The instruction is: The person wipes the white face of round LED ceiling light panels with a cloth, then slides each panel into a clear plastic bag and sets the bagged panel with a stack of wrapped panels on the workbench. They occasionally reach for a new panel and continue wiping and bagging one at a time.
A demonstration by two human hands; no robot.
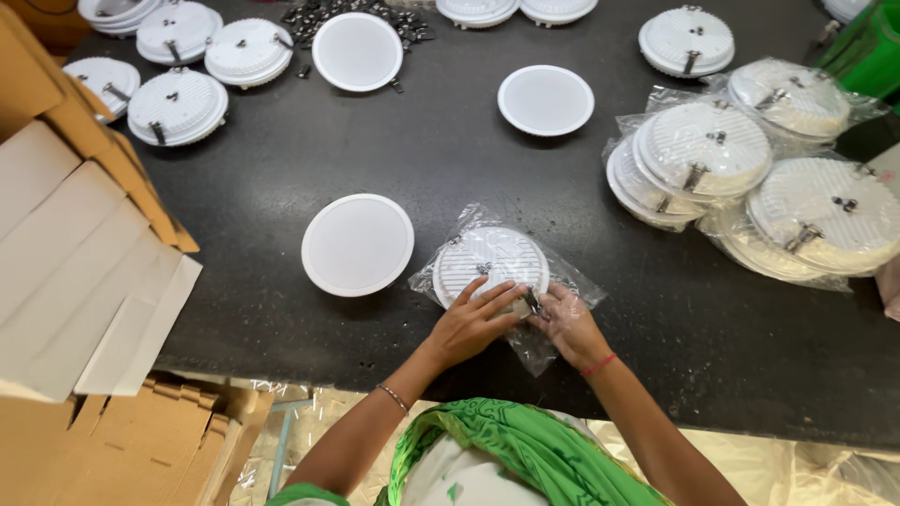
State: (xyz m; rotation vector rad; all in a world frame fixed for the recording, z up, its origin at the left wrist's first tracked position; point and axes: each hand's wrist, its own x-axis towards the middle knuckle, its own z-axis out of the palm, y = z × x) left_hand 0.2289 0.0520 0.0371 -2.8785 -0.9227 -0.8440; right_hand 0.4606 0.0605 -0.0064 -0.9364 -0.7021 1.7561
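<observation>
Left hand (469,323) spread flat on a round white lamp (489,260) in a clear plastic bag (534,342), near the table (281,178) edge. Right hand (567,323) inside the bag's near end, grip pinching the lamp's metal clip (532,301). Bare white disc (357,245) just left; bagged lamps (750,178) far right.

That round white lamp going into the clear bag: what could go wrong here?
The metal spring clip by the left hand might snag or tear the thin clear bag. The right hand is inside the bag, so the round lamp could slip out toward the table edge.
</observation>
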